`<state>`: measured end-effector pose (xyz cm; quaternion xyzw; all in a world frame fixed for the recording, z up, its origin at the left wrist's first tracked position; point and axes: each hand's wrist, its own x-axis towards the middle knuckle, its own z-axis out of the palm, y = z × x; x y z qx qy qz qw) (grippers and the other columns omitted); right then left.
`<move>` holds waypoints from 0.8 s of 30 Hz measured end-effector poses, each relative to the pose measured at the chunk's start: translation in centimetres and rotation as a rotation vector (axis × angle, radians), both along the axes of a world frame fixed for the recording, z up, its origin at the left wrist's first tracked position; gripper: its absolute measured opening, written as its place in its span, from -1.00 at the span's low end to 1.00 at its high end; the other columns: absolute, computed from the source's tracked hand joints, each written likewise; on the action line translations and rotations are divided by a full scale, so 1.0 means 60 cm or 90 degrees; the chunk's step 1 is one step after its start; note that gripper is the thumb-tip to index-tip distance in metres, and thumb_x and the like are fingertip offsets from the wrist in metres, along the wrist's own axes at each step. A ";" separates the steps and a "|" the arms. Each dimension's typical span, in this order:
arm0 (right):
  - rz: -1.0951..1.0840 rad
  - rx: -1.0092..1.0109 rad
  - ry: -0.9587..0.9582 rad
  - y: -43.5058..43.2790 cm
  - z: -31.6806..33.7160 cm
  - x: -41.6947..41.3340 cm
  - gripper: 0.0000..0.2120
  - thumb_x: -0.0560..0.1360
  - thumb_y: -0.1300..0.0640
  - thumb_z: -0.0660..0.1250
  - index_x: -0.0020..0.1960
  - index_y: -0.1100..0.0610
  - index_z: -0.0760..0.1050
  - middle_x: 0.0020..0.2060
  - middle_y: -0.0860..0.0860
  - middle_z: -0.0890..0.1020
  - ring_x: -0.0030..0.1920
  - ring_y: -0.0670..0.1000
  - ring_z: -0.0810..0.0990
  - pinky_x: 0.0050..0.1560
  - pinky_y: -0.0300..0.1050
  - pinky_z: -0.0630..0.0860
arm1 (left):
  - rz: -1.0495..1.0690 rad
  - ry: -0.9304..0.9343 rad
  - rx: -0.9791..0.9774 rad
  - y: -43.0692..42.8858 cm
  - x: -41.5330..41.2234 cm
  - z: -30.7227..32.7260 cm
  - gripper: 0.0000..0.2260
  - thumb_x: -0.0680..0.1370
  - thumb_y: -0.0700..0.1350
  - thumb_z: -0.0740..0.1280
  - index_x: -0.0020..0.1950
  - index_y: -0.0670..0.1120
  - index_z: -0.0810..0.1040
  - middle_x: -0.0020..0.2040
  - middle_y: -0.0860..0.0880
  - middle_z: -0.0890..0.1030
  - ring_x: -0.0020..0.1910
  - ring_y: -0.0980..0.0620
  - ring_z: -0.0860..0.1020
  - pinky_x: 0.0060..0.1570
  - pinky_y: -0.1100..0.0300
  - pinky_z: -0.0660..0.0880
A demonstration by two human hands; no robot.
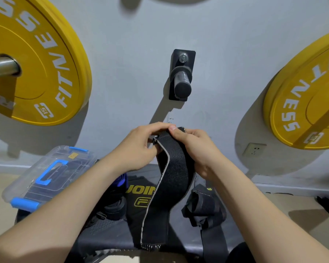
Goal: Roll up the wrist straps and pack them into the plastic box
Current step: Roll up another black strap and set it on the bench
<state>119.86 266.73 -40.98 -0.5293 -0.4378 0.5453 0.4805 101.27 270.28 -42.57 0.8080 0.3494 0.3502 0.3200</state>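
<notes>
Black wrist strap [165, 188] hanging, top end pinched between left hand [140, 147] and right hand [194, 147], plastic box [44, 177] left.

I see a yellow weight plate [36, 59] far left, another yellow plate [307, 95] far right, a black wall peg [181, 76] between.

The wrist strap [171, 179] is black with a pale grey edge. The plastic box [23, 185] is clear, with bright blue latches and handle. The left weight plate [46, 54] and right weight plate [302, 103] are yellow with white lettering, against a grey wall [131, 54]. The surface [133, 215] is black with yellow lettering
</notes>
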 end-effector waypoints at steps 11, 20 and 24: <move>0.105 0.022 0.129 -0.046 0.046 0.030 -0.69 0.42 0.00 0.50 0.08 0.18 0.69 -0.02 0.18 0.70 0.00 0.16 0.68 0.11 0.03 0.58 | 0.330 0.020 -0.335 0.021 0.041 -0.069 -0.82 0.65 -0.13 0.34 -0.04 -0.20 0.68 -0.10 -0.21 0.70 -0.13 -0.17 0.66 -0.17 0.14 0.52; 0.021 0.286 -0.075 -0.034 0.034 0.030 -0.66 0.60 0.27 0.42 0.34 0.07 0.55 0.13 0.00 0.76 0.16 0.03 0.74 0.17 -0.05 0.67 | 0.346 0.148 -0.338 0.005 0.042 -0.086 -0.76 0.60 -0.02 0.43 0.00 -0.21 0.68 0.01 -0.26 0.72 0.10 -0.27 0.68 -0.14 0.07 0.47; -0.072 0.226 -0.262 -0.010 0.009 0.013 -0.77 0.67 0.06 0.40 0.28 0.05 0.44 0.16 -0.04 0.68 0.20 -0.01 0.67 0.32 0.15 0.60 | 0.403 0.012 -0.299 0.006 0.040 -0.049 -0.75 0.62 -0.09 0.29 -0.26 -0.05 0.57 -0.22 -0.09 0.65 -0.09 -0.18 0.59 -0.17 0.09 0.41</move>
